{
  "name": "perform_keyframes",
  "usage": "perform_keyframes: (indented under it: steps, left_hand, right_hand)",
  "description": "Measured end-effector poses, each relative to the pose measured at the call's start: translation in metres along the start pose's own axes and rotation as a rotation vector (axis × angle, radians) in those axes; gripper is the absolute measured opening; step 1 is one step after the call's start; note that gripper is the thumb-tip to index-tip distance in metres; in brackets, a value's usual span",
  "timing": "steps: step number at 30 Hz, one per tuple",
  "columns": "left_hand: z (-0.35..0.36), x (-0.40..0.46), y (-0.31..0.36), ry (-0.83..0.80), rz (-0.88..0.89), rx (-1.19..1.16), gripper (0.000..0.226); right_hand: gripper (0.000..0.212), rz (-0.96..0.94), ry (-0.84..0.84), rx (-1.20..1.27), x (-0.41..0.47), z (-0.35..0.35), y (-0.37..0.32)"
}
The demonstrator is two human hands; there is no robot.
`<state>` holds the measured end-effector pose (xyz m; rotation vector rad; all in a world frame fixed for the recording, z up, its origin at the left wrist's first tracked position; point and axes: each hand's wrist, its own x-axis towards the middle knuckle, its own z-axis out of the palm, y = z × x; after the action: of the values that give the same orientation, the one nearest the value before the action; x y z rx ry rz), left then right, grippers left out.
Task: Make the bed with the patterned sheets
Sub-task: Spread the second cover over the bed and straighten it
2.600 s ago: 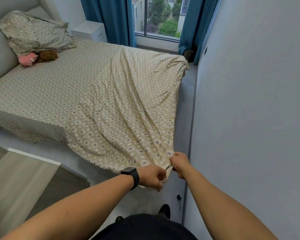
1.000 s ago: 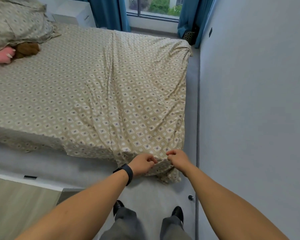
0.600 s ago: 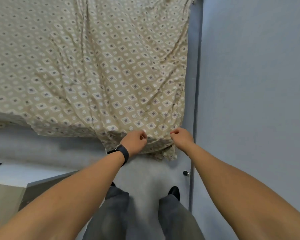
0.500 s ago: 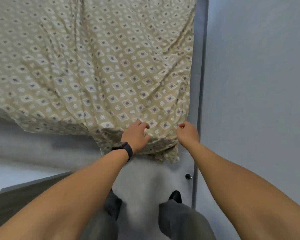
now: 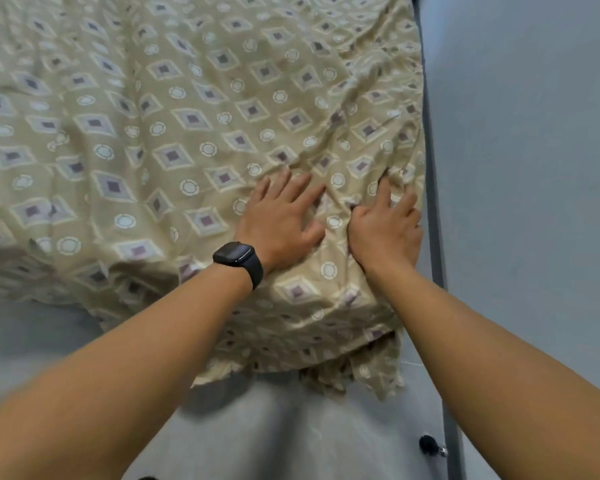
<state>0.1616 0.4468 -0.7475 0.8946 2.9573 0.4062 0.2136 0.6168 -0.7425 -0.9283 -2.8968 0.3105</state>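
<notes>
Seen from the head camera, the patterned sheet point(image 5: 194, 126) covers the bed, beige with purple diamonds and pale rings, and spills over the near corner, where its loose edge hangs bunched just above the grey floor point(image 5: 284, 438). Both hands lie on top of the sheet at that corner, side by side and nearly touching. The left hand point(image 5: 283, 216) is spread flat, its fingers straight and fanned, pressing the cloth down; it grips nothing. A dark watch point(image 5: 238, 258) sits on that wrist. The right hand point(image 5: 385, 226) also lies palm down with its fingers extended, pushing into the wrinkled folds near the bed's right edge; it holds nothing that I can see. Creases radiate from the fingertips of both hands. Just beside the bed on the right stands a pale grey wall point(image 5: 534, 168), with a small black doorstop point(image 5: 429, 445) on the floor at its base.
</notes>
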Motion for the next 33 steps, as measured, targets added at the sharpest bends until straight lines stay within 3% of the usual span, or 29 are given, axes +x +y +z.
perform_keyframes:
  steps: [6,11,18,25,27,30,33]
  left_hand:
    - [0.010,-0.002,-0.005,0.057,0.030,0.046,0.064]
    - [0.008,-0.008,-0.006,0.038,0.061,0.013,0.061]
    - [0.010,-0.018,-0.003,0.040,0.084,0.044,0.058]
    - [0.003,-0.037,0.013,-0.049,0.025,0.121,0.060]
    - [0.004,-0.052,0.023,-0.116,0.000,0.077,0.062]
    - [-0.010,-0.101,0.035,-0.202,0.068,0.073,0.069]
    - [-0.025,-0.132,0.030,-0.178,0.128,0.090,0.067]
  right_hand:
    - [0.060,-0.052,0.027,0.004,-0.001,0.001,0.010]
    - [0.062,-0.023,-0.066,0.111,0.004,-0.006,0.017]
    - [0.075,0.064,0.045,0.244,-0.011,-0.001,0.029]
    - [0.058,0.093,0.097,0.437,-0.066,-0.005,0.048]
    - [0.047,0.132,0.032,0.530,-0.083,-0.002,0.059]
    - [0.055,0.239,-0.271,0.898,-0.117,-0.028,0.079]
    - [0.030,0.212,-0.569,0.995,-0.145,-0.054,0.094]
